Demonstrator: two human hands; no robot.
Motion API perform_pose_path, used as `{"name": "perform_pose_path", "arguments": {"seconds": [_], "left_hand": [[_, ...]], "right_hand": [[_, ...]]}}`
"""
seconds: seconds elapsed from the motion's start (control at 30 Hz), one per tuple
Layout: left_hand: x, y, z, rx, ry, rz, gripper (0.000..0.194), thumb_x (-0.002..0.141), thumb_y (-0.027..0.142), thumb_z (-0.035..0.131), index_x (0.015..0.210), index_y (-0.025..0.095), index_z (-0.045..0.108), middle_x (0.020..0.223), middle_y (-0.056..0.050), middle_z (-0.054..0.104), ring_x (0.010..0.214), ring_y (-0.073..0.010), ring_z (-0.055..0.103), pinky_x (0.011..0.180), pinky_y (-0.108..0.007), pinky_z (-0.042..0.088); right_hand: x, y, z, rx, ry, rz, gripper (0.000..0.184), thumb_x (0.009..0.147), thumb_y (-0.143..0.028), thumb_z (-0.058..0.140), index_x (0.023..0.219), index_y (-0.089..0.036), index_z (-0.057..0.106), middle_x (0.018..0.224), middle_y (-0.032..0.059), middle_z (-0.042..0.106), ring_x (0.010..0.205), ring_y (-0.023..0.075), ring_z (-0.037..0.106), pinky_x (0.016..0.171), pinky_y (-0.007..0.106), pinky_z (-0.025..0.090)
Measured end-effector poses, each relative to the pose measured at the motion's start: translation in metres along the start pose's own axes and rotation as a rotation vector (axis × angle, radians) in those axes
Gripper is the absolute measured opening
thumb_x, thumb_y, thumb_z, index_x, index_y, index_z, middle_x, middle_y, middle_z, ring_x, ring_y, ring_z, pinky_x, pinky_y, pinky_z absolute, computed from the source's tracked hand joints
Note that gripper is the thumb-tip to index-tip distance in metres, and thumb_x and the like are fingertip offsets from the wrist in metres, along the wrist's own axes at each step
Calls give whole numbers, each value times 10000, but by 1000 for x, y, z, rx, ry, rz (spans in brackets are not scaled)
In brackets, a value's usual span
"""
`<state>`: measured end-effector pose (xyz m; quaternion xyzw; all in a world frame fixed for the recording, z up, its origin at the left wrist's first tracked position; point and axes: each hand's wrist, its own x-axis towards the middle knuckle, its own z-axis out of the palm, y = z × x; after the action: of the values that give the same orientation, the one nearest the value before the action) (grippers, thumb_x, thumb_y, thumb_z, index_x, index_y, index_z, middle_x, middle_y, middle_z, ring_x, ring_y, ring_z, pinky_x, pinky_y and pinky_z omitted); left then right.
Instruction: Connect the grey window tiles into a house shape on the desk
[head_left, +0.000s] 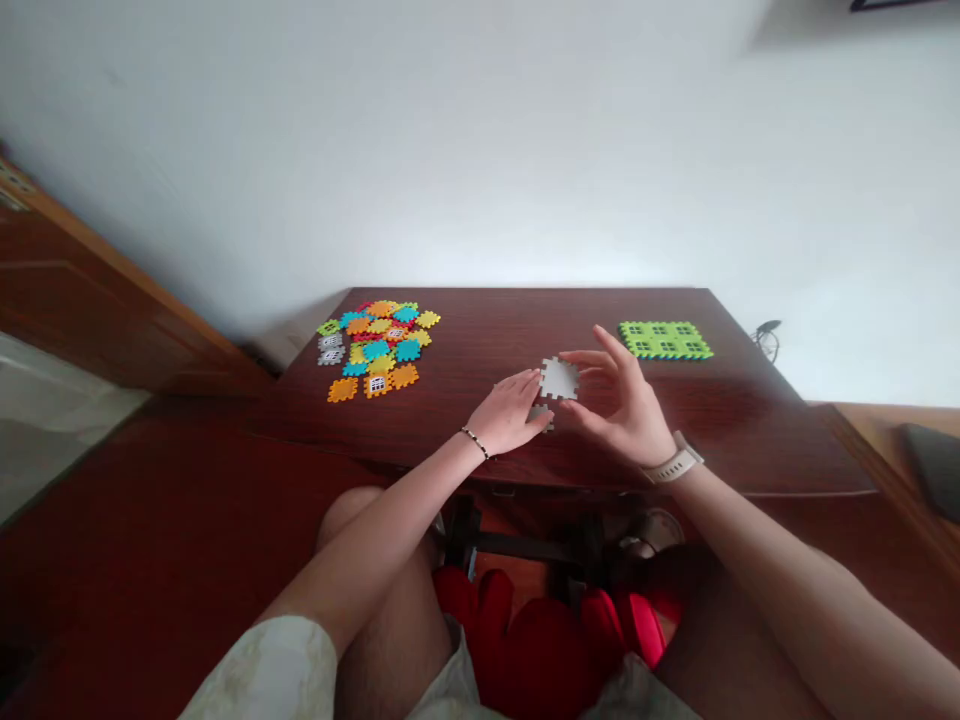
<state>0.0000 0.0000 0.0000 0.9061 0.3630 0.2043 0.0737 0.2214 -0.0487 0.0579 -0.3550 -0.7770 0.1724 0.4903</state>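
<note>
A light grey interlocking puzzle tile (pixel 559 379) with toothed edges sits between my two hands, near the front middle of the table. My right hand (pixel 619 400) has its thumb at the tile's lower edge and a fingertip at its upper edge; the index finger is raised away. My left hand (pixel 511 412) is on the other side, fingers together at the tile's left edge. Under its thumb is a second grey tile (pixel 537 411), mostly hidden. Whether the two tiles are joined, I cannot tell.
On the dark wooden table (pixel 495 330), a pile of colourful tiles (pixel 379 340) lies at the left, some with window patterns. Joined green window tiles (pixel 664 341) lie at the right. A white wall (pixel 480 150) rises behind. A thin cable (pixel 766 340) shows beyond the right edge.
</note>
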Motion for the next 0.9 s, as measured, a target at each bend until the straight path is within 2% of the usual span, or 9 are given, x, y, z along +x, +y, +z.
{"name": "perform_pose_path", "arguments": {"seconds": [0.13, 0.27, 0.33, 0.47, 0.6, 0.77, 0.9], "left_hand": [[-3, -3, -4, -115, 30, -26, 582, 1059, 390, 641, 1575, 194, 456, 1666, -172, 514, 1578, -294, 475, 1318, -529, 405], [-5, -7, -4, -192, 98, -40, 642, 1073, 411, 626, 1629, 196, 389, 1670, -185, 499, 1579, -300, 469, 1322, -517, 403], [-6, -11, -6, -219, 97, -29, 698, 1065, 454, 642, 1658, 222, 354, 1687, -181, 476, 1596, -314, 443, 1330, -538, 382], [-11, -28, -18, -262, -2, 11, 916, 981, 597, 739, 1707, 271, 285, 1750, -180, 380, 1643, -371, 349, 1348, -601, 316], [-22, -46, -30, -266, -115, -14, 1119, 881, 698, 809, 1736, 275, 223, 1776, -199, 314, 1649, -414, 313, 1343, -635, 306], [-34, -51, -38, -247, -147, -15, 1198, 831, 651, 879, 1742, 263, 206, 1764, -206, 326, 1633, -420, 335, 1336, -630, 326], [-38, -50, -40, -240, -148, -11, 1150, 854, 565, 885, 1737, 263, 214, 1742, -200, 365, 1611, -405, 379, 1323, -618, 359]], "right_hand": [[-3, 19, -8, -2, -17, 17, 931, 978, -420, 783, 1732, -328, 245, 1450, 135, 705, 1283, 309, 705, 1043, 504, 634], [-6, 22, -14, -3, -23, 20, 904, 987, -389, 775, 1729, -334, 261, 1439, 125, 711, 1279, 297, 705, 1042, 491, 632], [-6, 21, -18, -10, -20, 14, 903, 987, -394, 778, 1730, -333, 267, 1441, 124, 713, 1270, 298, 711, 1039, 491, 634], [-7, 21, -23, -19, 15, -8, 907, 978, -413, 794, 1728, -334, 289, 1437, 122, 720, 1253, 305, 722, 1026, 489, 642], [-5, 23, -24, -35, 23, 0, 902, 974, -391, 803, 1725, -349, 305, 1436, 110, 722, 1252, 303, 722, 1025, 488, 640], [-3, 24, -21, -64, -8, 4, 884, 979, -370, 795, 1720, -338, 314, 1445, 111, 717, 1256, 299, 721, 1026, 487, 639], [-2, 25, -16, -86, -41, 2, 855, 984, -354, 783, 1710, -334, 333, 1450, 102, 714, 1253, 293, 719, 1043, 481, 634]]}}
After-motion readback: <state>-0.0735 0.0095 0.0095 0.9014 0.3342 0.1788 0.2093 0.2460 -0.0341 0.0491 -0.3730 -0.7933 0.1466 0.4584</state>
